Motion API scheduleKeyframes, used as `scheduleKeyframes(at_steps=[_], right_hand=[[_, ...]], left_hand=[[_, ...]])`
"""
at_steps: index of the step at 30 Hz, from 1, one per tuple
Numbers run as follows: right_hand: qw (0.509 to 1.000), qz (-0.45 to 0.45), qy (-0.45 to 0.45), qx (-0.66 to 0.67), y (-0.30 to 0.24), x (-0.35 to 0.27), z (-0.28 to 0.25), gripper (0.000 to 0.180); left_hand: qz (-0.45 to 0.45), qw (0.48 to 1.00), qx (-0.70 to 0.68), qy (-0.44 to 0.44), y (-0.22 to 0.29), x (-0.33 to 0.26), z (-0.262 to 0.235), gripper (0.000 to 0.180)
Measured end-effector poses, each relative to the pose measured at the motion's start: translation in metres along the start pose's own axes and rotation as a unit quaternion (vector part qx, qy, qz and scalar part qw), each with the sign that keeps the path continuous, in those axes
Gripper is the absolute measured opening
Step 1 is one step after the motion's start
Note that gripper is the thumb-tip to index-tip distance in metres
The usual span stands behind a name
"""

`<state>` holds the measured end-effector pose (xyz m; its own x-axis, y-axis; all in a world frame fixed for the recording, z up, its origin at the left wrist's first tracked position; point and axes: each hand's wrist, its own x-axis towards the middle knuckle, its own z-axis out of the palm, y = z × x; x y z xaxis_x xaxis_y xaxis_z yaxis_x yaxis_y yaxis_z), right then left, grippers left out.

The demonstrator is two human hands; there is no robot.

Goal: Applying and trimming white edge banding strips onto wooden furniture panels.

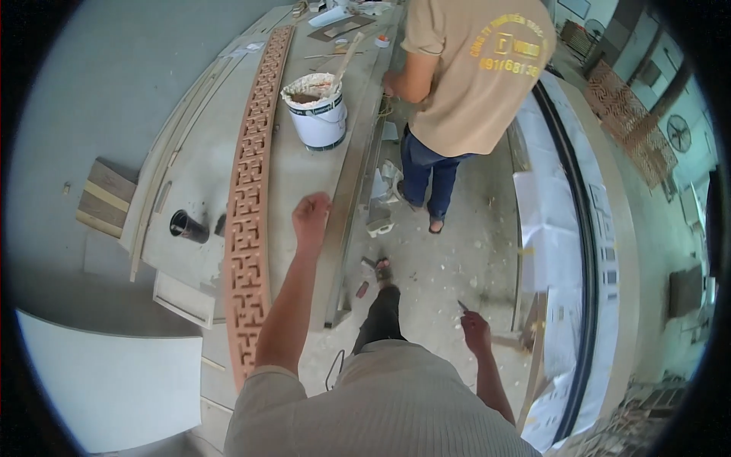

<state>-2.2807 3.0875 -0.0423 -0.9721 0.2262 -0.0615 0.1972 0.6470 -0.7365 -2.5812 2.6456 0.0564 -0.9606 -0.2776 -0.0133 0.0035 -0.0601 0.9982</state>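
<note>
- At 9 o'clock, a dark cup (189,226) stands on the grey tabletop (297,171), its opening tilted toward 10.
- Just right of it, the reddish lattice strip (255,152) lies along the tabletop; its long axis runs from about 7 o'clock at the near end to 12 or 1 at the far end, bowed by the lens.
- The left hand (311,209) is near the centre, toward 10 o'clock, just right of the strip. Its forearm rises from the lower edge and points to about 12 or 1. The grip is curled, fingers drawn together; whether anything is inside I cannot tell.
- Beyond that hand, at 11 o'clock, a white bucket (318,126) stands upright on the tabletop, a pale stick (349,59) leaning out toward 1.
- The right hand (475,329) is low, between 4 and 5 o'clock, over the floor (442,282), its forearm aimed at 11. The grip is clamped on a slim tool (462,306), whose long axis slants so that the dark tip points to 10 or 11.
- At 1 o'clock, a co-worker (472,84) in a tan shirt stands back-turned.
- At 3 o'clock, white sheets (544,228) lie under a long dark strip (585,228).
</note>
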Motion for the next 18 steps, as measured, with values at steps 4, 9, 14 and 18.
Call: scheduleKeyframes(at_steps=[4, 9, 14, 18], right_hand=[[0.993, 0.082, -0.063, 0.066, -0.026, 0.083, 0.016, 0.029], [0.981, 0.148, -0.123, 0.036, -0.053, 0.194, 0.001, 0.027], [0.983, 0.133, -0.116, 0.058, -0.064, 0.310, -0.012, 0.028], [0.977, 0.119, -0.175, 0.035, -0.089, 0.398, -0.005, 0.028]], left_hand=[[-0.031, 0.988, -0.128, 0.083, 0.013, 0.128, 0.044, 0.020], [-0.089, 0.963, -0.195, 0.162, 0.031, 0.248, 0.073, 0.028], [-0.137, 0.947, -0.193, 0.219, 0.034, 0.292, 0.079, 0.028], [-0.161, 0.932, -0.184, 0.268, 0.034, 0.301, 0.083, 0.030]])
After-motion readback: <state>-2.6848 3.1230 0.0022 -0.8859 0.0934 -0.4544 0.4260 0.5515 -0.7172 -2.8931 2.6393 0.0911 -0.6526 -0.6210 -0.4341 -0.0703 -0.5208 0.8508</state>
